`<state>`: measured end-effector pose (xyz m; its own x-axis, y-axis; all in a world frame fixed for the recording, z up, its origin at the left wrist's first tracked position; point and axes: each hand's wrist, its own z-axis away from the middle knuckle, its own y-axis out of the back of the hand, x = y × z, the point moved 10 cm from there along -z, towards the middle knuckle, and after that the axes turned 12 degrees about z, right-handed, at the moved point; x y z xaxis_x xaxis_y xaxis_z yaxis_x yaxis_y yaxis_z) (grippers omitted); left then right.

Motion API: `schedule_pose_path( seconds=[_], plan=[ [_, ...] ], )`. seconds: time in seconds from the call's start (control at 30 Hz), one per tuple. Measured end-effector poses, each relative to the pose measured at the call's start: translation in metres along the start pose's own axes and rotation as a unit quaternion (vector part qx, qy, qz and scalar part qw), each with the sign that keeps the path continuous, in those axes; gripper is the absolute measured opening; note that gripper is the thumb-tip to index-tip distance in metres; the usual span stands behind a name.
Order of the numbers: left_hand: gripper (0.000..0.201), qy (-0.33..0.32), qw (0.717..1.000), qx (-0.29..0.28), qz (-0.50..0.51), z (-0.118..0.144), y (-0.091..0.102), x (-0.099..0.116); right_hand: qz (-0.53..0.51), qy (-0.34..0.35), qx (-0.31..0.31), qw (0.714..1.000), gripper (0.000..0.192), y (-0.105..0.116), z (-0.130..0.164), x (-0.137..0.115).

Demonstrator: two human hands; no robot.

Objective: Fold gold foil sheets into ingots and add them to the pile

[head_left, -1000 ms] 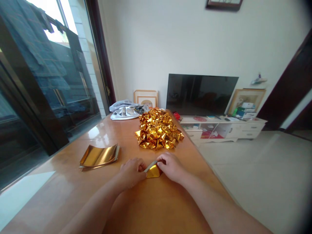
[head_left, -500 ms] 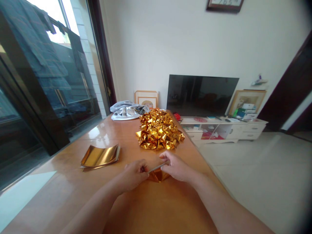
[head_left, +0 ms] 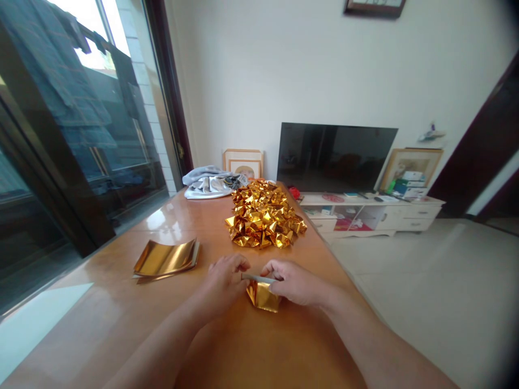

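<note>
Between my two hands is a partly folded sheet of gold foil paper [head_left: 265, 299], its pale edge turned up toward me. My left hand [head_left: 227, 278] pinches its left end. The right end is gripped by my right hand [head_left: 290, 281], thumb and fingers closed on the edge. Just beyond my hands lies a heap of folded gold foil pieces [head_left: 263, 216]. Off to the left rests a stack of flat gold foil sheets [head_left: 166, 259], slightly curled.
The glossy wooden table [head_left: 227, 351] runs away from me. A grey and silver cloth bundle [head_left: 211, 183] sits at its far end. Past the right edge stand a low white cabinet [head_left: 373, 216] and a television [head_left: 336, 156]. A glass door [head_left: 81, 162] is at left.
The foil paper has tilted, so more of its shiny gold face shows below my hands. My left hand's fingers have risen slightly, and the right hand has shifted a little lower.
</note>
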<state>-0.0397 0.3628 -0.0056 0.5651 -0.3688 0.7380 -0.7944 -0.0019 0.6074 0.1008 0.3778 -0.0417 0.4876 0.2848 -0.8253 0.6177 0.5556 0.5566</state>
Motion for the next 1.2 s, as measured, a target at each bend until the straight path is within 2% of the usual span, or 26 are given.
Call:
schedule_pose_path(
  seconds=[0.1,0.23,0.33,0.43,0.53,0.67,0.8,0.9,1.0,1.1,1.2],
  plan=[
    [0.010,-0.043,0.999,0.014,-0.008,0.000,0.000,0.008,-0.048,-0.048,0.023,0.997,0.030,0.001,-0.003,0.009],
    [0.017,-0.061,0.997,-0.054,0.008,0.003,-0.019,0.015,-0.082,-0.088,0.045,0.992,0.029,0.000,-0.007,0.021],
    [0.025,-0.068,0.991,-0.108,0.025,0.008,-0.035,0.020,-0.081,-0.092,0.042,0.992,0.026,-0.003,-0.007,0.025],
    [0.031,-0.082,0.986,-0.140,0.031,0.012,-0.044,0.027,-0.083,-0.090,0.028,0.992,0.022,-0.006,-0.006,0.024],
    [0.032,-0.084,0.985,-0.147,0.017,0.014,-0.046,0.030,-0.100,-0.102,0.020,0.989,0.018,-0.008,-0.005,0.025],
    [0.025,-0.074,0.987,-0.136,-0.032,0.014,-0.045,0.031,-0.145,-0.134,0.009,0.980,0.022,-0.013,-0.005,0.029],
    [0.016,-0.091,0.983,-0.140,-0.080,0.014,-0.048,0.036,-0.163,-0.148,-0.017,0.975,0.026,-0.017,-0.003,0.029],
    [0.010,-0.104,0.978,-0.148,-0.103,0.015,-0.049,0.039,-0.109,-0.145,-0.039,0.983,0.021,-0.013,0.000,0.029],
    [0.008,-0.104,0.976,-0.153,-0.115,0.015,-0.050,0.039,0.026,-0.133,-0.018,0.991,0.011,0.006,0.002,0.034],
    [0.008,-0.105,0.974,-0.157,-0.123,0.015,-0.052,0.038,0.172,-0.070,0.041,0.982,0.008,0.028,0.002,0.028],
    [0.009,-0.109,0.974,-0.157,-0.122,0.016,-0.052,0.039,0.216,-0.009,0.024,0.976,0.015,0.027,0.004,0.018]
  ],
)
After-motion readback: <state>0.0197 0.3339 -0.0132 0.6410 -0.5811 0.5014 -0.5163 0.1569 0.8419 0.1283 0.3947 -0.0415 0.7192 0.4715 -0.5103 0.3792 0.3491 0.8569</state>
